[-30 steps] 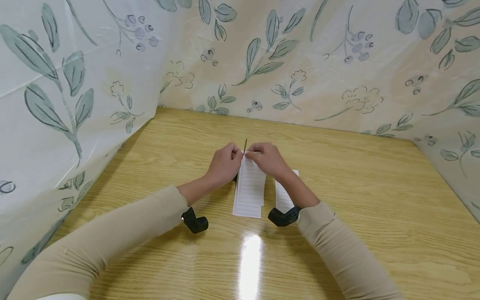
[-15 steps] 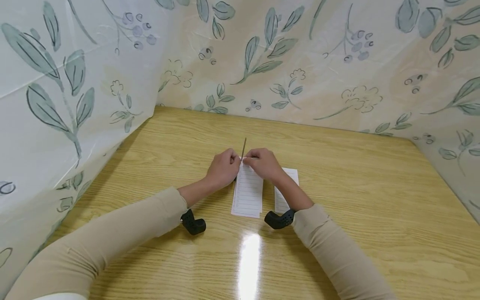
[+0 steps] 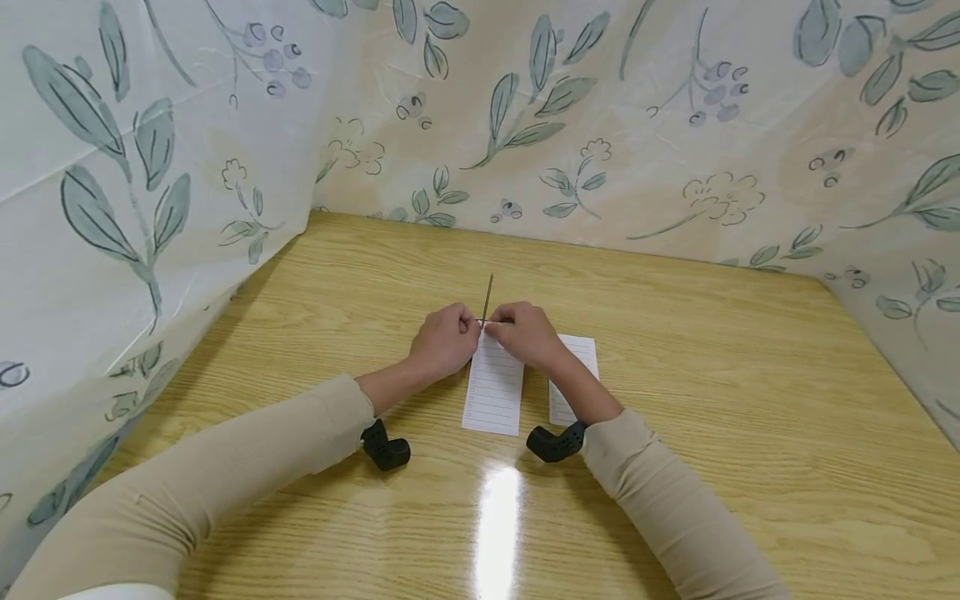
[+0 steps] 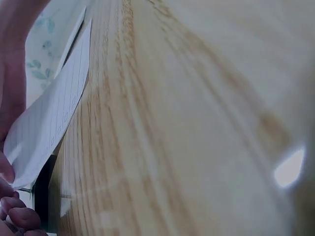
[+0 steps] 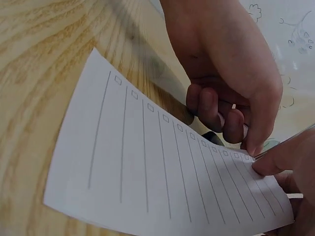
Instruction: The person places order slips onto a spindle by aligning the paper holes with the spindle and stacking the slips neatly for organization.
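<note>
Sheet (image 3: 495, 387) at spike (image 3: 487, 297), centre frame.
Left hand (image 3: 444, 342) and right hand (image 3: 527, 337) pinched its top edge; judged light, limp, easily torn, best held beside the spike.

This is a screened-off table indoors: a wood-grain table (image 3: 735, 358) is closed in at the back, left and right by pale sheets (image 3: 630, 158) printed with green leaves, purple berries and outlined flowers. A bright streak of light (image 3: 497, 533) glares off the glossy wood. Whether the room beyond is a home, office or workshop cannot be told.
</note>
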Available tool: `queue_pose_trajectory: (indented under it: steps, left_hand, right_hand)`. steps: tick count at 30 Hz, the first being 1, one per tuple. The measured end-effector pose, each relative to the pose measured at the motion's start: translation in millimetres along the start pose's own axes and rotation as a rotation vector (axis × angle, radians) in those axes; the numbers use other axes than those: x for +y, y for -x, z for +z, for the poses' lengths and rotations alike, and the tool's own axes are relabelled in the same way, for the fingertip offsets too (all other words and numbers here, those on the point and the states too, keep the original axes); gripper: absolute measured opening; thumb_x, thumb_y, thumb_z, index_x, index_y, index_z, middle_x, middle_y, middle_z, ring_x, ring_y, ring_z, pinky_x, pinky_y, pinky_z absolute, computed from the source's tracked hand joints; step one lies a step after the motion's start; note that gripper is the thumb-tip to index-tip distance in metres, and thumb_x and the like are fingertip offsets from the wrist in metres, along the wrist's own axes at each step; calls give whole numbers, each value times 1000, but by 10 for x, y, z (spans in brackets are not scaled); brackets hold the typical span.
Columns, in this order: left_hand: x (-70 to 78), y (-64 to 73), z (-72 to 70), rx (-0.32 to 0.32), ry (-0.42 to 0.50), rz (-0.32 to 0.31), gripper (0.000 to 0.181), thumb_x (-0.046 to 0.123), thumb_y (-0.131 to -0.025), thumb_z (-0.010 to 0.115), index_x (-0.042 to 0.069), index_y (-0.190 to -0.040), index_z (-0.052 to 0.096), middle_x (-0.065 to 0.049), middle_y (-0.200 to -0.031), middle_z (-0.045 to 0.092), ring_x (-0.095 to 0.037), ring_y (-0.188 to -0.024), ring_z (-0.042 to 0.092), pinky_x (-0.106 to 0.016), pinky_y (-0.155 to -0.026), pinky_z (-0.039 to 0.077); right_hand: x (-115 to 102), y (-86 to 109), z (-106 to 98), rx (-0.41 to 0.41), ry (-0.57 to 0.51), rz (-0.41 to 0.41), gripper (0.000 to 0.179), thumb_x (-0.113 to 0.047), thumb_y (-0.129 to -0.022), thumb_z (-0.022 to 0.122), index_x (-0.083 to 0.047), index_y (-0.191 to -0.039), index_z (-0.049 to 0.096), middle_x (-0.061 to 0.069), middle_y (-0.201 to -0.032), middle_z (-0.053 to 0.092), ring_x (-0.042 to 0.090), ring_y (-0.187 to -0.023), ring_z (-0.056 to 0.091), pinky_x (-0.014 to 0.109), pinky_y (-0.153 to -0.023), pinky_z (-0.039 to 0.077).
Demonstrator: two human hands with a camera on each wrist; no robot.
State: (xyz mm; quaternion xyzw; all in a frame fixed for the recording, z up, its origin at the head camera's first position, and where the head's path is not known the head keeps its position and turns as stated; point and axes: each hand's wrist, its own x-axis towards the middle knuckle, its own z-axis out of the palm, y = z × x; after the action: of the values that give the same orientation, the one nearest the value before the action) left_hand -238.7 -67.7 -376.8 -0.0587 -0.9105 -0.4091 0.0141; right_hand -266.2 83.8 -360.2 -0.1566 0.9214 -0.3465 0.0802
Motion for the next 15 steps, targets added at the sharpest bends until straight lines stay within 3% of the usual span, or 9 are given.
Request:
queue_pose_trajectory:
  steps: [8, 15]
  left_hand:
    - [-4, -21, -15, -56, -35, -19, 18, 22, -92, 44, 11, -84, 55, -2, -75, 58, -13, -59, 52, -23, -48, 38]
    - [1, -20, -19, -52, -72, -23, 14, 21, -90, 48, 11, -85, 55, -2, -73, 58, -13, -57, 52, -23, -48, 37]
  right_hand:
    - [12, 10, 34, 16, 42, 8, 18, -23, -89, 57, -10, -93, 69, 7, -96, 66, 18, -79, 55, 27, -65, 44]
    - [19, 17, 71, 62, 84, -11, 15, -23, -87, 61, -11, -96, 66, 7, -106, 66, 23, -101, 59, 38, -84, 48]
